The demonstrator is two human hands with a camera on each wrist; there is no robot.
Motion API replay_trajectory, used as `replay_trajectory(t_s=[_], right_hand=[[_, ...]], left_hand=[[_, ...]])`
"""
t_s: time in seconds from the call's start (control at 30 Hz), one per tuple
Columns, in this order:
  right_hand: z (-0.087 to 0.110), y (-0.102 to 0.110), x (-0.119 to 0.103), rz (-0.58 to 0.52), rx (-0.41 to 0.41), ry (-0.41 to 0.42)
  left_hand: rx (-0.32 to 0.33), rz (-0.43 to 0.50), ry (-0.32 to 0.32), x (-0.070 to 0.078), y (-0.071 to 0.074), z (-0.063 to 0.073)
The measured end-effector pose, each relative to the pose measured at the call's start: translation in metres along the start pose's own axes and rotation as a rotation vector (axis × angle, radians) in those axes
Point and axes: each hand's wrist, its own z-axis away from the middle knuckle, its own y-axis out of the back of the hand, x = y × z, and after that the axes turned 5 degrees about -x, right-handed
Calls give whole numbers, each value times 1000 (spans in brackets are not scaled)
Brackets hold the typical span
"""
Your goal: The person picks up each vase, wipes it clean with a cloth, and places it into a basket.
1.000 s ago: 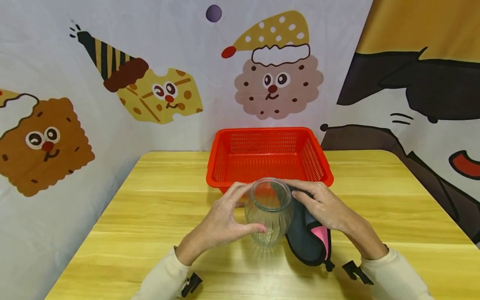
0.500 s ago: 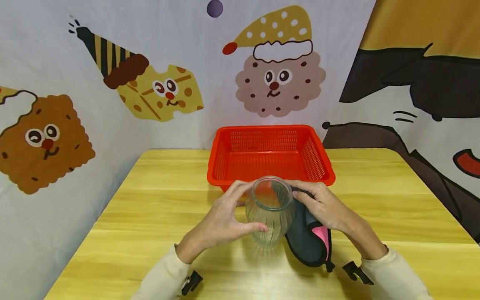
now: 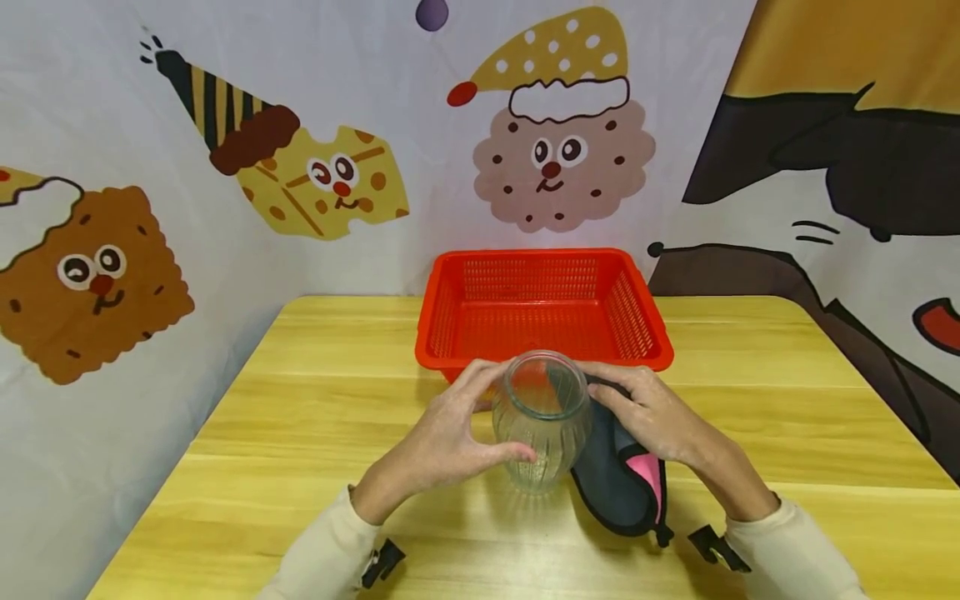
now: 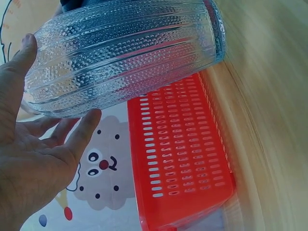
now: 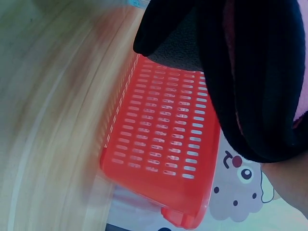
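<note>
A clear ribbed glass jar with a round mouth stands upright in the head view; whether its base touches the table cannot be told. My left hand grips its left side, thumb in front and fingers curled behind. The left wrist view shows the jar's dimpled glass beyond the thumb and fingers. My right hand is at the jar's right shoulder, holding a dark grey, soft padded fabric piece with black trim and pink lining. That fabric hangs alongside the jar, and in the right wrist view it hides most of the hand.
Just behind the hands sits a red perforated plastic basket on the wood-grain table. A wall cloth with cartoon figures rises behind the table and along its left. Black clips show near the cuffs.
The head view shifts slightly, so the wall figures sit a little higher and farther right. Both hands keep their hold on the jar and fabric with barely any movement.
</note>
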Motion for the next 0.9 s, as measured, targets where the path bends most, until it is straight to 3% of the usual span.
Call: replay_trajectory(t_s=[0.9], right_hand=[[6, -5, 1, 12, 17, -23]], left_hand=[[-24, -11, 17, 5, -1, 2]])
